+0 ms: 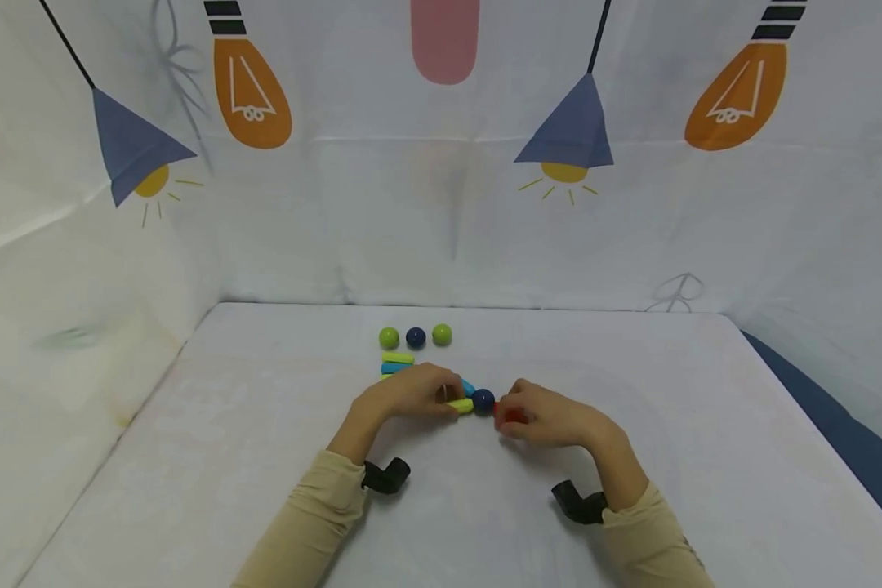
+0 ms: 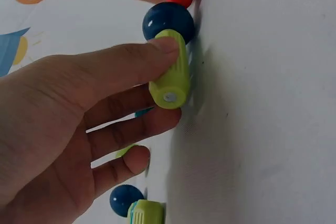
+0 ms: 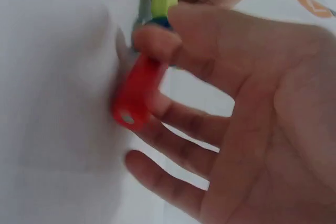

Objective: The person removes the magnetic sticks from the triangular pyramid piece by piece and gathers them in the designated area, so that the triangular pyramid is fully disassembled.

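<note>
We've got the left hand (image 1: 410, 392) pinching a lime rod (image 1: 461, 405), thumb against forefinger, gap only as wide as the rod; its other fingers curve loosely clear. Rod's far end meets a navy ball (image 1: 483, 401), near mid-bench (image 1: 265, 425). Right hand (image 1: 554, 415) has a red rod (image 3: 137, 90) on the ball's other side, grip closed to rod width, remaining fingers spread. We can't tell if the red rod touches the ball; the right wrist view is blurred there. Behind, a light blue rod (image 1: 468, 387) angles down to the ball, partly hidden by the left hand. Past that hand we see a lime bar (image 1: 398, 358) and a blue bar (image 1: 396, 368) side by side, then a row of three: green ball (image 1: 389, 337), dark blue ball (image 1: 415, 338), second green ball (image 1: 442, 334), all set apart.
</note>
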### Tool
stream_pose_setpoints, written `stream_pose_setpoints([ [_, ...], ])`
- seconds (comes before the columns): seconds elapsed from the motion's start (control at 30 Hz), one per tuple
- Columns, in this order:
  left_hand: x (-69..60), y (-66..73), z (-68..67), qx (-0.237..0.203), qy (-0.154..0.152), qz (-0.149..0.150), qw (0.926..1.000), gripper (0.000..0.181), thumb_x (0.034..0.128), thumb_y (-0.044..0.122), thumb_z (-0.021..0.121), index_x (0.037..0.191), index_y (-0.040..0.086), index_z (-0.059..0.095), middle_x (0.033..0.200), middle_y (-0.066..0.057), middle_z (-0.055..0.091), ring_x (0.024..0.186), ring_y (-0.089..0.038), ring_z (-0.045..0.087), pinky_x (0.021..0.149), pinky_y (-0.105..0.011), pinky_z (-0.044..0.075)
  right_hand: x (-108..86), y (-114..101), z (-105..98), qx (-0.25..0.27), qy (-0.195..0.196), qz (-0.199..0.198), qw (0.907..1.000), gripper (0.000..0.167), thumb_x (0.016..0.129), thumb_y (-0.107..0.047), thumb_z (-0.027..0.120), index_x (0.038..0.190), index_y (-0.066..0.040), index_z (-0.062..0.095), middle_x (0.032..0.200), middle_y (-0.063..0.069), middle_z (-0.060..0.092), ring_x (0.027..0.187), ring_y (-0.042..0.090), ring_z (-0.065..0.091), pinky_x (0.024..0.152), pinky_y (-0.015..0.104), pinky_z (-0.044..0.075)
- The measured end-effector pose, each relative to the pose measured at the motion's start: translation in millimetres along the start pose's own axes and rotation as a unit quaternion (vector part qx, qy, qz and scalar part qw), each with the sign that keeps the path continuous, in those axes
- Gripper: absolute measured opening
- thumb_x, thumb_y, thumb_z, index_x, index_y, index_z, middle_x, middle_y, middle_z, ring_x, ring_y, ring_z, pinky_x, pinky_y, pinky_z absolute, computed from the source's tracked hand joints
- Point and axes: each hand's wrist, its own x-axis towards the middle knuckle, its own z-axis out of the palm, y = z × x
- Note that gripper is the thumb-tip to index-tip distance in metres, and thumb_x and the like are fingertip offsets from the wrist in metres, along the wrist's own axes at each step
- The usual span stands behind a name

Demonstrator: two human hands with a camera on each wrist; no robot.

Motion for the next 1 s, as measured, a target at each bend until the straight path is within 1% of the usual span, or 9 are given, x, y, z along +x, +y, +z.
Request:
stream_pose_setpoints([
  [0.07,0.1,3.0,0.1,0.0,-0.008,-0.003,1.0,0.014,0.086,0.02,0.07,0.099,0.017,0.067,0.095,0.008,0.067,0.08,-0.004,0.057,0.074,-0.018,0.047,1.1,4.5,0.3,-0.009,0.021,0.0,0.9997,0.005,0.091,-0.024,0.061,0.088,-0.022,0.063,0.1,0.001,0.053,0.089,0.014,0.05,0.077,0.031,0.044],
  [0.13,1.0,6.6,1.3,0.003,-0.009,-0.003,1.0,0.015,0.0863,0.021,0.069,0.1,0.016,0.067,0.094,0.007,0.067,0.079,-0.005,0.057,0.073,-0.018,0.047,3.4,8.3,2.0,-0.01,0.042,-0.006,0.999,0.005,0.09,-0.022,0.061,0.087,-0.019,0.059,0.095,0.0,0.053,0.086,0.013,0.049,0.074,0.028,0.044],
  [0.2,2.1,10.3,3.1,0.011,-0.006,-0.005,0.9999,0.015,0.0866,0.021,0.069,0.1,0.015,0.067,0.092,0.007,0.066,0.078,-0.007,0.056,0.072,-0.018,0.047,6.4,10.7,4.3,0.0,0.063,-0.011,0.9979,0.01,0.09,-0.022,0.063,0.092,-0.015,0.055,0.088,-0.001,0.053,0.079,0.012,0.049,0.069,0.025,0.043],
  [0.27,3.4,12.4,5.2,0.018,-0.002,-0.006,0.9998,0.013,0.0865,0.021,0.069,0.098,0.015,0.067,0.089,0.007,0.065,0.077,-0.007,0.056,0.071,-0.018,0.046,10.0,11.6,7.5,0.014,0.081,-0.005,0.9966,0.019,0.09,-0.024,0.064,0.1,-0.012,0.052,0.082,-0.002,0.054,0.074,0.01,0.049,0.064,0.023,0.042],
  [0.33,4.2,14.4,6.8,0.026,0.001,-0.007,0.9996,0.012,0.0866,0.021,0.069,0.097,0.015,0.067,0.087,0.007,0.064,0.077,-0.008,0.056,0.07,-0.018,0.046,13.4,11.4,10.8,0.014,0.097,0.006,0.9952,0.028,0.089,-0.027,0.065,0.107,-0.01,0.05,0.08,-0.003,0.054,0.071,0.009,0.048,0.061,0.022,0.041],
  [0.4,4.5,15.3,7.8,0.032,0.004,-0.007,0.9994,0.011,0.087,0.021,0.068,0.096,0.015,0.066,0.086,0.007,0.063,0.076,-0.008,0.056,0.069,-0.018,0.045,16.3,10.7,13.8,0.006,0.108,0.018,0.994,0.033,0.089,-0.03,0.065,0.111,-0.01,0.051,0.081,-0.004,0.055,0.07,0.009,0.048,0.061,0.022,0.041],
  [0.6,3.7,15.4,9.1,0.042,0.008,-0.007,0.9991,0.013,0.0878,0.022,0.067,0.099,0.015,0.065,0.087,0.007,0.062,0.077,-0.009,0.056,0.07,-0.018,0.046,20.3,7.8,18.0,-0.007,0.128,0.04,0.991,0.03,0.088,-0.029,0.066,0.109,-0.012,0.055,0.081,-0.002,0.055,0.072,0.011,0.049,0.061,0.025,0.041],
  [0.87,3.6,13.8,10.1,0.046,0.013,0.001,0.9989,0.014,0.0879,0.022,0.067,0.099,0.015,0.065,0.088,0.006,0.062,0.078,-0.01,0.057,0.07,-0.018,0.046,23.4,6.4,21.1,-0.017,0.139,0.06,0.9884,0.029,0.085,-0.029,0.066,0.107,-0.013,0.055,0.082,-0.002,0.056,0.073,0.011,0.05,0.061,0.027,0.042],
  [1.0,3.7,11.7,10.5,0.047,0.007,0.001,0.9989,0.014,0.0877,0.023,0.068,0.1,0.016,0.065,0.09,0.007,0.063,0.079,-0.008,0.057,0.071,-0.017,0.046,24.5,6.3,22.2,-0.015,0.139,0.065,0.988,0.03,0.084,-0.029,0.066,0.107,-0.014,0.055,0.082,-0.002,0.056,0.073,0.012,0.05,0.061,0.027,0.041],
])
